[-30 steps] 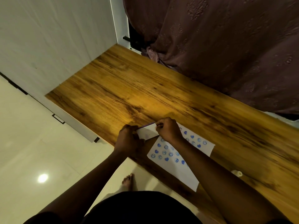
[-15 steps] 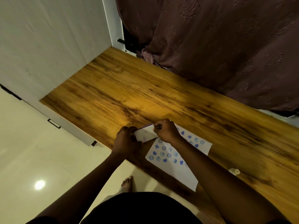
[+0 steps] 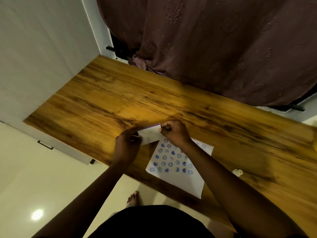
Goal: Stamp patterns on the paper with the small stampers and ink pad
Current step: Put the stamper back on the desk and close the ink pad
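A white paper covered with several blue heart and smiley stamp marks lies at the near edge of the wooden table. Its far left corner is folded up and over. My left hand pinches the left end of that folded flap. My right hand pinches the flap's right end, fingers closed on the paper's edge. A small pale stamper stands on the table to the right of the paper, partly hidden behind my right forearm. No ink pad is visible.
A dark maroon curtain hangs along the table's far edge. A white cabinet wall closes off the left end. The tiled floor and a bare foot show below the table's near edge.
Both hands stay on the folded corner of the paper; the flap has shifted slightly between them. The camera view has drifted a little.
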`<state>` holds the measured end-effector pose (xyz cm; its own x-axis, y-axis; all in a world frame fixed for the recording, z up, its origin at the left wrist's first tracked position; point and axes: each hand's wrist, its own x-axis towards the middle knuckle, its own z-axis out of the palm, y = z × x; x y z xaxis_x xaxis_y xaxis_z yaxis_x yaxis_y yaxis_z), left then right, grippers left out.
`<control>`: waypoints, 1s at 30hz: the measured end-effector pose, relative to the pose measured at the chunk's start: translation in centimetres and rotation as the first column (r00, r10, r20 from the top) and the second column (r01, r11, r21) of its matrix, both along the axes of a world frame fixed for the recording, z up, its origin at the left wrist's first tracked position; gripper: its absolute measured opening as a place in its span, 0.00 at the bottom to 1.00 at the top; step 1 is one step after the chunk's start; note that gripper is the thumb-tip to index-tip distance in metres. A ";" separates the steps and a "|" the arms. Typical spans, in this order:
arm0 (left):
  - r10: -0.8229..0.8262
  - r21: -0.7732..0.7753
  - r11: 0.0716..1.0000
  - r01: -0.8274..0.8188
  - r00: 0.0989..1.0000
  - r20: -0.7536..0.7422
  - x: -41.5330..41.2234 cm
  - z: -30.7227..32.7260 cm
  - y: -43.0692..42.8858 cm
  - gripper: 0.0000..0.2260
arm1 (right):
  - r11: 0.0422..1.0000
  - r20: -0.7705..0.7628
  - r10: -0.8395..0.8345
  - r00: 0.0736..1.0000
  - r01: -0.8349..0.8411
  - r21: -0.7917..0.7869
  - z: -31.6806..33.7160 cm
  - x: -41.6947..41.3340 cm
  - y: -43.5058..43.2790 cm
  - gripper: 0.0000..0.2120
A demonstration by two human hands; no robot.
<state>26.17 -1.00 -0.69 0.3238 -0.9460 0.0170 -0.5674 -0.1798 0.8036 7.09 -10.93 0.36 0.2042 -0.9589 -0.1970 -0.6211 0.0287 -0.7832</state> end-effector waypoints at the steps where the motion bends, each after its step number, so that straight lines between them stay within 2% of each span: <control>1: 0.002 -0.019 1.000 -0.003 1.000 -0.013 -0.5 0.4 -0.7 0.19 | 0.999 0.026 -0.036 0.999 0.036 -0.001 0.3 -0.6 -0.2 0.11; 5: -0.009 -0.083 0.997 0.001 0.995 -0.100 -2.4 1.5 -2.9 0.23 | 0.989 0.110 -0.147 0.983 0.147 0.001 1.1 -3.3 -0.9 0.13; 9: -0.007 -0.014 1.000 0.002 0.937 -0.349 -5.1 2.2 -4.8 0.18 | 0.969 0.168 -0.245 0.955 0.235 0.079 1.6 -6.8 -1.4 0.14; 13: -0.067 0.011 0.997 0.080 0.894 -0.443 -9.4 2.6 -6.6 0.16 | 0.938 0.145 -0.346 0.927 0.342 0.057 2.3 -12.0 -1.2 0.12; 16: -0.114 0.039 0.987 0.153 0.860 -0.497 -13.4 2.5 -7.7 0.14 | 0.905 0.196 -0.423 0.885 0.405 0.129 2.5 -16.3 -0.5 0.13; 23: -0.179 0.075 0.968 0.239 0.871 -0.457 -21.3 1.2 -9.2 0.10 | 0.816 0.156 -0.576 0.802 0.552 0.172 1.8 -24.3 1.2 0.10; 30: -0.277 0.110 0.935 0.337 0.889 -0.365 -26.3 -0.2 -10.0 0.08 | 0.699 0.122 -0.709 0.695 0.669 0.252 -0.6 -28.4 2.5 0.10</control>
<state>-0.11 -10.96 -0.91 -0.0256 -0.9780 -0.2070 -0.3147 -0.1886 0.9303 -21.32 -8.41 -0.25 -0.4474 -0.7969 -0.4060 -0.2056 0.5335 -0.8205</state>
